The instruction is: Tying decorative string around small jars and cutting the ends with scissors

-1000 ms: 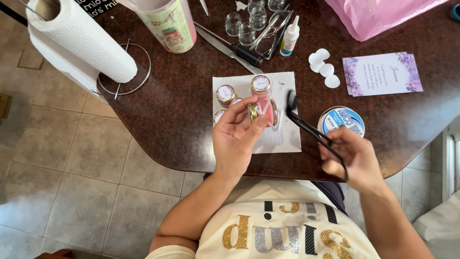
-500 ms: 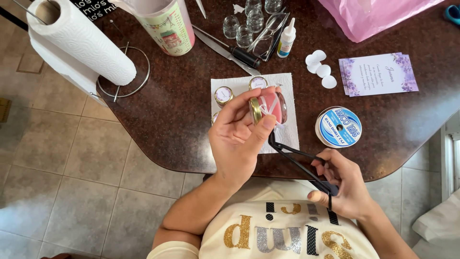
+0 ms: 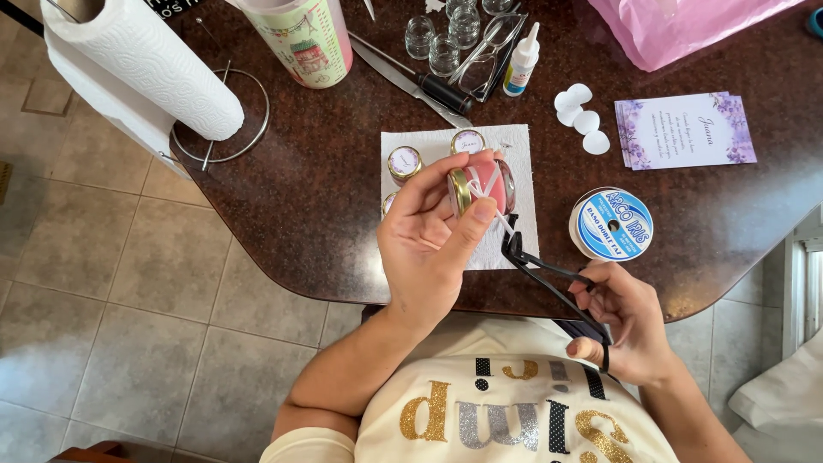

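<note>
One small pink jar [image 3: 487, 184] we pinch in our left hand [image 3: 429, 244], white ribbon [image 3: 497, 214] tied on. Our right hand [image 3: 621, 321] grips black scissors [image 3: 549, 279], blades at the ribbon's tail, untrimmed. Beyond, two lidded jars [image 3: 405, 161] wait on a white napkin [image 3: 514, 249].

- One second ago the right hand [image 3: 624, 330] held the black scissors [image 3: 549, 279] up over the table edge, beside the blue-and-white tape roll [image 3: 610, 225]; it has since dropped toward the person's lap.
- The scissor tips, pointing up and away before, now sit at the thin white string [image 3: 495, 210] hanging off the small pink jar [image 3: 484, 184] (blades look slightly parted).
- The left hand [image 3: 429, 244] has lifted that jar a little nearer the camera, thumb pressed along the gold lid's side.
- The tape roll, partly covered earlier, now shows fully.
</note>
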